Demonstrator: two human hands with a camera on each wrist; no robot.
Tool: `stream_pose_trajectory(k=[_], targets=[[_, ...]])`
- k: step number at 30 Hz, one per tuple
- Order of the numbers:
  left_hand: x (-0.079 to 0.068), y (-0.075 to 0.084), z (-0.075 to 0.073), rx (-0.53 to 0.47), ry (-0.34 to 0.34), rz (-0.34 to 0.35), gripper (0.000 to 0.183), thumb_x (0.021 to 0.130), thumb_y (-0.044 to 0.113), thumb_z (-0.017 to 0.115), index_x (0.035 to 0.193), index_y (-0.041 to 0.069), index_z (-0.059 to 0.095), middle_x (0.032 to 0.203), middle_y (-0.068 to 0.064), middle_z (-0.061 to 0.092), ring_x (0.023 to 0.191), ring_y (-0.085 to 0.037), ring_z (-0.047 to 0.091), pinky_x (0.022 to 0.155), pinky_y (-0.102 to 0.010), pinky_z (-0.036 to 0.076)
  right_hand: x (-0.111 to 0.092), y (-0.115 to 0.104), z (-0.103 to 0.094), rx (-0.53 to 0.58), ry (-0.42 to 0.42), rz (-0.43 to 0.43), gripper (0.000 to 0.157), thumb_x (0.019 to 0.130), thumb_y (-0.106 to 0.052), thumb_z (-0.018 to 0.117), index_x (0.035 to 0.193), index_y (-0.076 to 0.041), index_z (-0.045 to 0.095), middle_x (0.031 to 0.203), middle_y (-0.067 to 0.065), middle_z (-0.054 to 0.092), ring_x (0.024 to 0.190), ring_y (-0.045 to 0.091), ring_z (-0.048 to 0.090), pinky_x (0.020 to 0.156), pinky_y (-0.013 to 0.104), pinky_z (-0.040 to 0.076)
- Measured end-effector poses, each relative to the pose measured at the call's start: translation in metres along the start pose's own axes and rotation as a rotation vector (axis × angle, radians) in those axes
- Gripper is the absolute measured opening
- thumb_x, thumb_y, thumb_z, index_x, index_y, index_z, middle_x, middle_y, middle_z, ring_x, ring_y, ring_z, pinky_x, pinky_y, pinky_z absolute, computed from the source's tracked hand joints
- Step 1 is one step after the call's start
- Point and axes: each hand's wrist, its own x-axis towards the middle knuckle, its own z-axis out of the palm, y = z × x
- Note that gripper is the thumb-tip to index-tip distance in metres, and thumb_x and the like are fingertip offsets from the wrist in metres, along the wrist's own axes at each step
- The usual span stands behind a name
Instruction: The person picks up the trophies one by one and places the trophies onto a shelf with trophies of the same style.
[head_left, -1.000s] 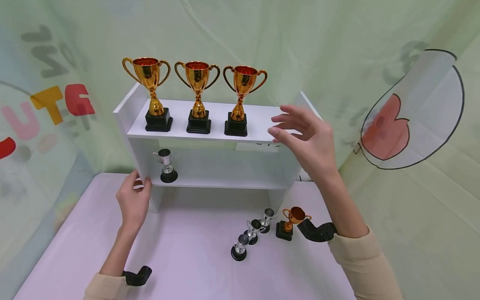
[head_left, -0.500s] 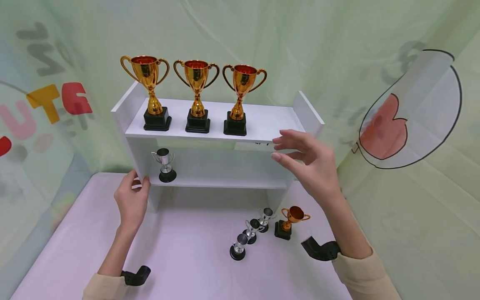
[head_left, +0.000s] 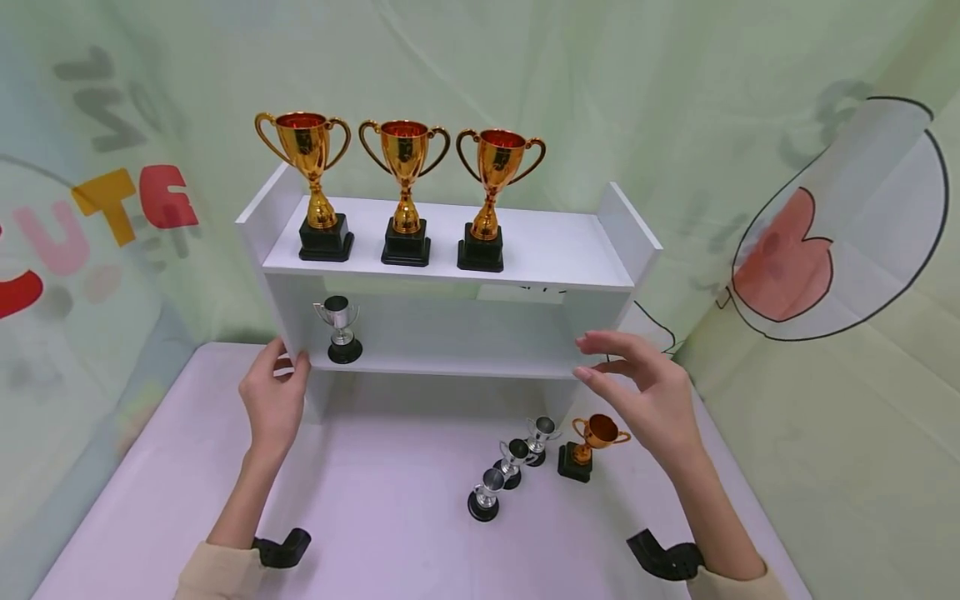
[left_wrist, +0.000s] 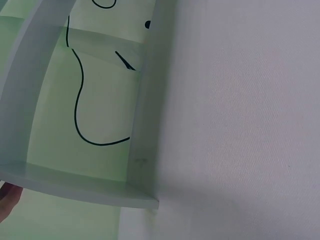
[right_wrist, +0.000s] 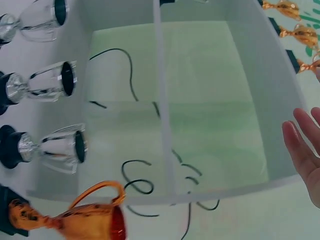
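Observation:
My left hand (head_left: 274, 396) grips the left side panel of a white shelf (head_left: 442, 368), thumb and fingers at its front edge. Beside the shelf's right side my right hand (head_left: 647, 392) hangs in the air, holding nothing, with thumb and fingers apart. Three gold trophy cups stand in a row on the top board: a left one (head_left: 321, 167), a middle one (head_left: 406, 171) and a right one (head_left: 491, 179). A small silver trophy cup (head_left: 341, 329) is at the left of the middle board. Below the right hand, another gold trophy cup (head_left: 588, 446) stands on the table.
Three small silver trophy cups, a front one (head_left: 487, 493), a middle one (head_left: 513, 462) and a rear one (head_left: 539, 439), stand on the white-covered table (head_left: 397, 533). A printed curtain (head_left: 690, 167) hangs behind and at both sides.
My right hand has come down from beside the right end of the top board to about the middle board's height. My left hand stays on the side panel.

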Motion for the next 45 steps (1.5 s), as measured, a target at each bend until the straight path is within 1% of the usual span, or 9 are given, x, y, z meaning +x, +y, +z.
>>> stream_pose_trajectory(k=[5, 10, 17, 21, 24, 31, 38, 42, 45], targets=[[-0.001, 0.0, 0.001, -0.005, 0.003, -0.022, 0.026, 0.093, -0.001, 0.066, 0.118, -0.002, 0.072, 0.105, -0.021, 0.073, 0.078, 0.011, 0.057, 0.07, 0.003, 0.046, -0.015, 0.015, -0.003, -0.057, -0.002, 0.083, 0.04, 0.088, 0.002, 0.078, 0.126, -0.009, 0.07, 0.12, 0.006, 0.073, 0.102, 0.005, 0.07, 0.096, 0.012, 0.053], [-0.002, -0.001, 0.002, -0.01, 0.001, -0.031, 0.025, 0.093, 0.0, 0.067, 0.118, -0.001, 0.072, 0.106, -0.021, 0.074, 0.078, 0.014, 0.057, 0.071, 0.002, 0.047, -0.029, 0.029, -0.006, -0.113, -0.006, 0.165, 0.038, 0.091, -0.006, 0.078, 0.128, -0.012, 0.07, 0.123, 0.004, 0.072, 0.108, -0.001, 0.065, 0.099, 0.006, 0.047], [-0.001, 0.0, 0.001, -0.011, 0.011, -0.035, 0.027, 0.094, 0.001, 0.065, 0.12, -0.001, 0.073, 0.106, -0.021, 0.074, 0.079, 0.016, 0.058, 0.071, 0.002, 0.047, -0.042, 0.046, -0.008, -0.106, -0.019, 0.201, 0.039, 0.091, -0.008, 0.078, 0.129, -0.013, 0.07, 0.126, -0.001, 0.071, 0.115, -0.003, 0.062, 0.103, 0.006, 0.044], [-0.002, -0.001, 0.002, -0.007, 0.013, -0.044, 0.028, 0.094, 0.001, 0.066, 0.121, 0.0, 0.073, 0.109, -0.02, 0.075, 0.079, 0.016, 0.058, 0.072, 0.003, 0.047, -0.051, 0.053, -0.009, -0.137, -0.034, 0.242, 0.042, 0.091, -0.013, 0.08, 0.131, -0.017, 0.069, 0.13, -0.005, 0.07, 0.124, -0.01, 0.054, 0.104, 0.003, 0.038], [-0.002, -0.002, 0.002, -0.007, 0.014, -0.049, 0.028, 0.094, 0.001, 0.067, 0.12, 0.0, 0.073, 0.111, -0.019, 0.075, 0.08, 0.015, 0.059, 0.072, 0.002, 0.047, -0.057, 0.061, -0.008, -0.155, -0.053, 0.27, 0.045, 0.09, -0.017, 0.081, 0.134, -0.02, 0.068, 0.134, -0.002, 0.068, 0.128, -0.013, 0.048, 0.104, 0.002, 0.035], [-0.002, -0.002, 0.001, -0.012, 0.018, -0.043, 0.027, 0.094, 0.0, 0.067, 0.12, 0.001, 0.074, 0.11, -0.018, 0.076, 0.083, 0.01, 0.06, 0.073, 0.002, 0.048, -0.069, 0.082, -0.004, -0.153, -0.067, 0.325, 0.051, 0.09, -0.021, 0.081, 0.138, -0.02, 0.065, 0.141, 0.006, 0.063, 0.126, -0.018, 0.045, 0.103, 0.0, 0.036], [-0.002, -0.002, 0.001, -0.018, 0.017, -0.043, 0.027, 0.094, 0.0, 0.068, 0.12, 0.001, 0.074, 0.111, -0.018, 0.076, 0.084, 0.01, 0.06, 0.073, 0.002, 0.048, -0.078, 0.101, -0.001, -0.072, -0.073, 0.389, 0.055, 0.091, -0.021, 0.08, 0.141, -0.014, 0.061, 0.144, 0.01, 0.06, 0.124, -0.014, 0.049, 0.101, 0.002, 0.041], [-0.002, -0.003, 0.001, -0.017, 0.017, -0.046, 0.028, 0.094, 0.0, 0.068, 0.121, 0.001, 0.074, 0.111, -0.019, 0.076, 0.082, 0.011, 0.06, 0.072, 0.002, 0.048, -0.083, 0.109, 0.001, -0.007, -0.071, 0.406, 0.057, 0.091, -0.018, 0.08, 0.143, -0.012, 0.058, 0.141, -0.002, 0.062, 0.12, -0.01, 0.055, 0.095, 0.007, 0.05], [-0.002, -0.003, 0.001, -0.014, 0.012, -0.041, 0.029, 0.094, 0.0, 0.068, 0.122, 0.001, 0.073, 0.112, -0.019, 0.075, 0.083, 0.01, 0.061, 0.072, 0.002, 0.048, -0.087, 0.115, 0.004, 0.019, -0.068, 0.406, 0.058, 0.09, -0.016, 0.081, 0.143, -0.01, 0.058, 0.134, -0.016, 0.061, 0.118, -0.008, 0.057, 0.095, 0.006, 0.049]])
